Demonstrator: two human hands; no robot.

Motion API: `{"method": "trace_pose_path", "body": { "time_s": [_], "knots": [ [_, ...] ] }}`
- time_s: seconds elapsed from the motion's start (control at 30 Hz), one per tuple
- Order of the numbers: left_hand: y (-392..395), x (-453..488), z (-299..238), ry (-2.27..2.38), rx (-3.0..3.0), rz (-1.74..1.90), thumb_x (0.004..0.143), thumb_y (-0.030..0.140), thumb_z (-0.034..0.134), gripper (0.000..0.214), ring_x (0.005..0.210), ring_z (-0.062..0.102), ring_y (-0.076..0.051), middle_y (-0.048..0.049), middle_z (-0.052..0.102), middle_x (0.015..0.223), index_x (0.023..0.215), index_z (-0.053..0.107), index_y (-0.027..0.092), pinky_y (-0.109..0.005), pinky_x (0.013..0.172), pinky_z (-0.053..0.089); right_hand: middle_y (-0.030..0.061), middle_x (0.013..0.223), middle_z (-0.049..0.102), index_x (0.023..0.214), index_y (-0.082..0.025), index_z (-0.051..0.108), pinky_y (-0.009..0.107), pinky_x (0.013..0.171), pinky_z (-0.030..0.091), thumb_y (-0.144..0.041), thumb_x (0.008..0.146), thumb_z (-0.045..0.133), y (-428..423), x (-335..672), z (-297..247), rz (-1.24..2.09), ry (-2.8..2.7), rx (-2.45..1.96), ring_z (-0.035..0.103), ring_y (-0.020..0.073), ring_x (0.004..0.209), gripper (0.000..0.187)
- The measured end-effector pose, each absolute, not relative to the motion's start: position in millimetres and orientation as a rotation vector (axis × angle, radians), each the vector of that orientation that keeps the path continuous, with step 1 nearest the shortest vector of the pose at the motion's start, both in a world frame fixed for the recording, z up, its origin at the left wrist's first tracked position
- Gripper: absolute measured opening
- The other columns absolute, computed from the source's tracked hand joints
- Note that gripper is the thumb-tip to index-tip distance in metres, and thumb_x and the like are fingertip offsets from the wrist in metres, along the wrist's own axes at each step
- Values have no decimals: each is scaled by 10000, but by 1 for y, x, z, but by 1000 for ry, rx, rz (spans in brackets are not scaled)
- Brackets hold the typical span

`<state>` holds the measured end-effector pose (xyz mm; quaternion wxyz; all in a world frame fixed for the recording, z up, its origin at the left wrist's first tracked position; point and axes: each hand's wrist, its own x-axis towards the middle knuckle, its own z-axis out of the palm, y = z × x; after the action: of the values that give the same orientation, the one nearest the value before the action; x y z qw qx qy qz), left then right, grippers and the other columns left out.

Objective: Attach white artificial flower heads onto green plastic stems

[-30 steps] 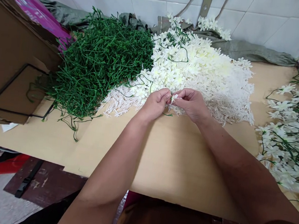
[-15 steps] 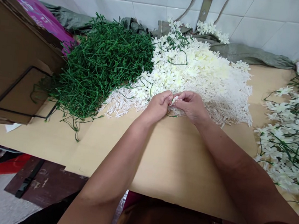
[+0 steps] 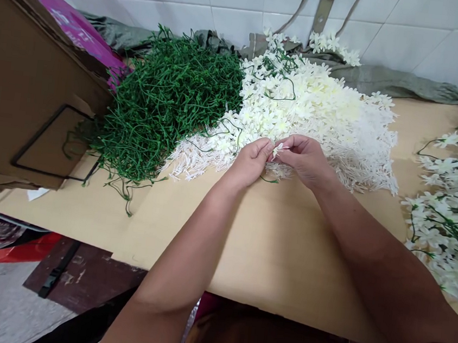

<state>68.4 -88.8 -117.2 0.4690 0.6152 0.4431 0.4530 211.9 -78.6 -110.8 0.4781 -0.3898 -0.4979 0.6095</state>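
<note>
My left hand (image 3: pixel 251 160) is closed in a pinch at the front edge of the white pile, with a green plastic stem (image 3: pixel 269 180) showing just below its fingers. Touching it from the right, my right hand (image 3: pixel 304 159) pinches a small white artificial flower (image 3: pixel 277 150) between thumb and fingertips. Where stem and flower meet is hidden by the fingers. Behind both hands lies a heap of white artificial flowers (image 3: pixel 302 100), their pale thin ends spread toward the front. A tangled mound of green stems (image 3: pixel 176 89) sits to the left of it.
Flowers on green stems (image 3: pixel 454 211) are gathered at the right. A cardboard box (image 3: pixel 32 96) stands at the left with a purple bag (image 3: pixel 68 23) behind. Brown cardboard (image 3: pixel 261 251) covers the table up to its front edge. A tiled wall (image 3: pixel 239 0) closes off the back.
The whole view has shifted slightly, so everything appears a little further right. Both hands remain together with the flower between them; the flower shows a bit more at the fingertips.
</note>
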Motion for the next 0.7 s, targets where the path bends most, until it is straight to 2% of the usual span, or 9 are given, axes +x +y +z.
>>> {"method": "trace_pose_path", "body": {
  "time_s": [0.13, 0.27, 0.4, 0.5, 0.6, 0.7],
  "knots": [
    [-89, 70, -117, 1149, 1547, 1108, 929, 301, 536, 416, 544, 352, -100, 45, 364, 518, 554, 402, 181, -246, 556, 300, -36, 619, 616, 552, -188, 583, 269, 642, 502, -190, 486, 832, -79, 212, -114, 1474, -1208, -998, 582, 95, 617, 257],
    [-87, 75, -122, 1167, 1540, 1119, 927, 264, 530, 407, 535, 330, -95, 44, 365, 520, 555, 385, 181, -245, 534, 279, -33, 602, 592, 550, -182, 559, 261, 607, 469, -139, 538, 777, -79, 209, -115, 1404, -1226, -1088, 533, 81, 574, 223],
    [-85, 76, -129, 1128, 1458, 1188, 925, 434, 524, 425, 533, 346, -103, 38, 357, 543, 597, 394, 197, -246, 521, 310, -57, 550, 536, 572, -194, 536, 269, 620, 487, -105, 578, 702, -80, 205, -109, 1325, -1249, -1124, 519, 82, 560, 189],
    [-86, 69, -129, 1090, 1535, 1199, 918, 569, 460, 435, 548, 403, -114, 24, 408, 578, 674, 480, 209, -261, 539, 369, -59, 563, 526, 595, -199, 511, 285, 658, 524, -97, 594, 673, -77, 211, -99, 1303, -1265, -1130, 532, 84, 575, 191],
    [-89, 60, -123, 1152, 1832, 1314, 892, 641, 443, 464, 763, 559, -159, -44, 588, 803, 916, 617, 212, -299, 677, 466, -50, 582, 499, 608, -201, 465, 295, 654, 543, -114, 612, 681, -71, 226, -90, 1297, -1210, -1163, 558, 93, 599, 232],
    [-92, 57, -117, 1131, 2181, 1438, 863, 658, 482, 511, 1011, 583, -216, -94, 639, 1039, 1039, 653, 210, -371, 865, 477, -41, 581, 472, 602, -203, 425, 291, 611, 540, -122, 628, 678, -65, 241, -83, 1295, -1171, -1209, 562, 96, 593, 268]
  ]
}}
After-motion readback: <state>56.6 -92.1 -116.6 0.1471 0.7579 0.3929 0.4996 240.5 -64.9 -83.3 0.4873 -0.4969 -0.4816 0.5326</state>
